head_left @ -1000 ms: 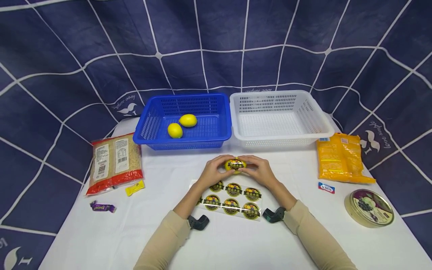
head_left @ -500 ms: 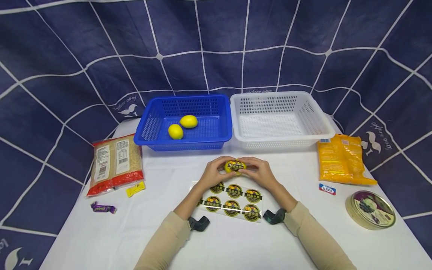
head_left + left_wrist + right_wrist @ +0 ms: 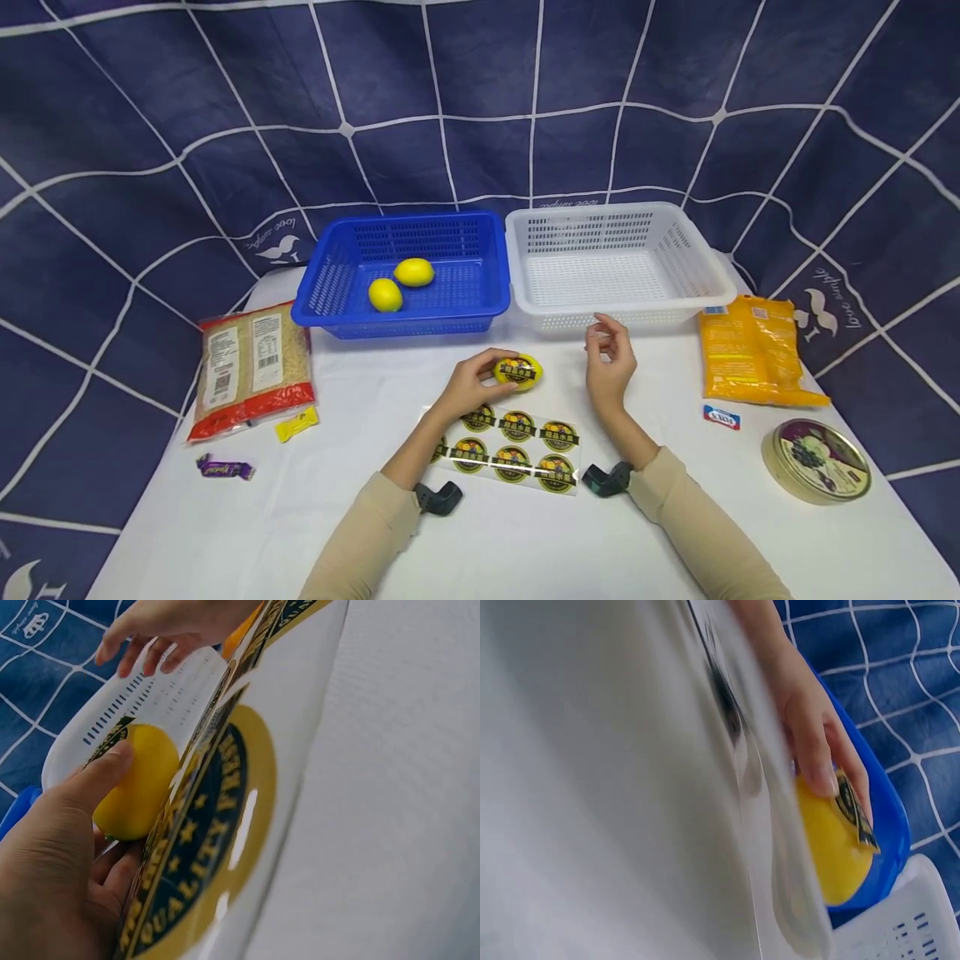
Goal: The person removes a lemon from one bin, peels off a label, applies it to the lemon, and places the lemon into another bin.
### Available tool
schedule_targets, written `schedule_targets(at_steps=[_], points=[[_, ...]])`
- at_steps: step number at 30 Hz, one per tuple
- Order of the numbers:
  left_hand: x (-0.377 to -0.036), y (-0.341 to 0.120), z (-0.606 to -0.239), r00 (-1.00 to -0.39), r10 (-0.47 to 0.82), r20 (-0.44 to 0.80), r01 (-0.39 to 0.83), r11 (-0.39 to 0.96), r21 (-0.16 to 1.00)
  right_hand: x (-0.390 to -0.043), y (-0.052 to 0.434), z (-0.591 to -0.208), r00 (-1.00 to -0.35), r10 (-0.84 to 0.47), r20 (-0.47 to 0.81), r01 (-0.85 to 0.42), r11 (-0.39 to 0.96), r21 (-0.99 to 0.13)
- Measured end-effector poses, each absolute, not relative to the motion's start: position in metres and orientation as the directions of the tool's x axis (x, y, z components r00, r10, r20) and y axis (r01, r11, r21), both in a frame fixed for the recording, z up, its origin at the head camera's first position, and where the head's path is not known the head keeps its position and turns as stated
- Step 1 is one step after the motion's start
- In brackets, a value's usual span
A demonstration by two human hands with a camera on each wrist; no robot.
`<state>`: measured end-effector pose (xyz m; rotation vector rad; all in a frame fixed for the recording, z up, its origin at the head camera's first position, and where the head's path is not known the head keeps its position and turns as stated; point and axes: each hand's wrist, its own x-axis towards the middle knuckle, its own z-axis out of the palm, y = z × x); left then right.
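My left hand (image 3: 474, 385) grips a yellow lemon (image 3: 519, 372) that carries a round dark sticker, just above the white table. The same lemon (image 3: 136, 791) (image 3: 832, 851) shows in both wrist views, with my left thumb lying on it. My right hand (image 3: 609, 360) hovers to the right of the lemon, apart from it, fingers loosely curled and holding nothing. A clear sticker sheet (image 3: 512, 443) with several round labels lies flat just in front of both hands. Two more lemons (image 3: 399, 283) lie in the blue basket (image 3: 315, 296).
A white basket (image 3: 701, 262) stands beside the blue one at the back. A rice bag (image 3: 251, 368), a yellow candy (image 3: 297, 424) and a purple candy (image 3: 223, 470) lie to the left. An orange packet (image 3: 750, 350), a small blue-white wrapper (image 3: 722, 417) and a round tin (image 3: 816, 460) lie to the right.
My right hand has let go of the lemon and moved right and up. The left hand still holds the lemon, which now shows its sticker.
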<state>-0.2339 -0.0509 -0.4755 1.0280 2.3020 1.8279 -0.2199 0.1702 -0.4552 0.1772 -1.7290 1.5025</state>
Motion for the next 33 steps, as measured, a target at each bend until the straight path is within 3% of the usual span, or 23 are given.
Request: schedule_targets(at_steps=[4, 10, 22, 33], points=[[-0.234, -0.053, -0.474, -0.779, 0.52, 0.351, 0.451, 0.077, 0.889, -0.224, 0.177, -0.449, -0.659, 0.564, 0.497, -0.474, 0.201, -0.857], [-0.235, -0.056, -0.472, -0.779, 0.561, 0.28, 0.353, 0.023, 0.935, -0.235, 0.199, -0.439, -0.668, 0.651, 0.36, -0.409, 0.083, -0.909], [-0.238, -0.059, -0.469, -0.756, 0.608, 0.243, 0.339, 0.046, 0.94, -0.256, 0.242, -0.436, -0.696, 0.675, 0.246, -0.481, -0.183, -0.857], [-0.228, -0.057, -0.439, -0.782, 0.553, 0.288, 0.433, 0.149, 0.889, -0.263, 0.253, -0.453, -0.684, 0.697, 0.217, -0.468, -0.191, -0.863]])
